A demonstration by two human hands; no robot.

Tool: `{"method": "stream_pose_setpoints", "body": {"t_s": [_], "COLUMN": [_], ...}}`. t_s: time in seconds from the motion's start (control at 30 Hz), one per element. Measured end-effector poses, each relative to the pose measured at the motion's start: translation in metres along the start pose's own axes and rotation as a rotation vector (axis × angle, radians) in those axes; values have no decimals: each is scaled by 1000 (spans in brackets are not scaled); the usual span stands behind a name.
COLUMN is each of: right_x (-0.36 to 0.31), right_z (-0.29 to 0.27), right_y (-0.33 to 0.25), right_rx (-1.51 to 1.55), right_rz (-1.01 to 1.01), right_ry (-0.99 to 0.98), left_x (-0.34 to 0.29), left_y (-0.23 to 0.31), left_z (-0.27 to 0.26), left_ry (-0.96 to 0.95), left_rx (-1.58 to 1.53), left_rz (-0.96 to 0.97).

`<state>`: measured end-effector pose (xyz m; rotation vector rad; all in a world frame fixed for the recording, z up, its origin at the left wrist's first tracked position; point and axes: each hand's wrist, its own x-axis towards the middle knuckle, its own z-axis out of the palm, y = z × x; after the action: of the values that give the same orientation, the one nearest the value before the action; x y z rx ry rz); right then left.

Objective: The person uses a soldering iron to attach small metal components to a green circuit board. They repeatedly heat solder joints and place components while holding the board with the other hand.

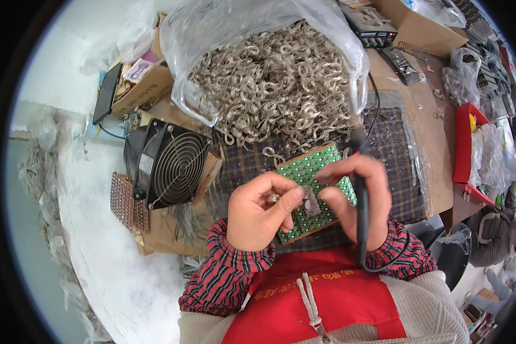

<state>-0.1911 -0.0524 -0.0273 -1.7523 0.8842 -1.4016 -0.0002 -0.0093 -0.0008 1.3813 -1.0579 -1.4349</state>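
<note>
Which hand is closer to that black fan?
The left hand; the black fan stands off to its left. The right hand is farther, at the right side of the green board.

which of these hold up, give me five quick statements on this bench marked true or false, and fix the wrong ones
1. The fan is left of the green board. True.
2. Most of the metal pieces sit in a red box. False: they are heaped in the open clear bag.
3. The black tool lies across the right hand. True.
4. The left hand is spread flat on the fan. False: its fingers are curled around a small silvery thing by the board.
5. The cloth under the board is checked. True.
</note>
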Motion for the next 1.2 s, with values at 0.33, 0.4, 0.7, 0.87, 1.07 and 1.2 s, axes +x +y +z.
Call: {"method": "stream_pose_setpoints", "body": {"t_s": [0.33,0.4,0.7,0.87,1.07,1.2], "right_x": [-10,-14,-9,-11,-9,-10], "right_z": [14,21,30,28,34,35], "right_y": [2,6,13,5,-1,5], "right_rx": [119,154,182,91,117,110], "right_rz": [91,85,-143,-206,-49,-93], "right_ry": [-72,-49,-71,-125,-177,-129], "left_x": [10,12,16,18,23,27], "left_y": [-25,-33,-46,-51,-54,-59], "left_z": [-7,-14,-33,-41,-45,-50], "left_ry": [29,80,59,95,60,29], "left_rx": [330,507,457,550,419,445], "left_rz": [325,439,408,414,369,376]}}
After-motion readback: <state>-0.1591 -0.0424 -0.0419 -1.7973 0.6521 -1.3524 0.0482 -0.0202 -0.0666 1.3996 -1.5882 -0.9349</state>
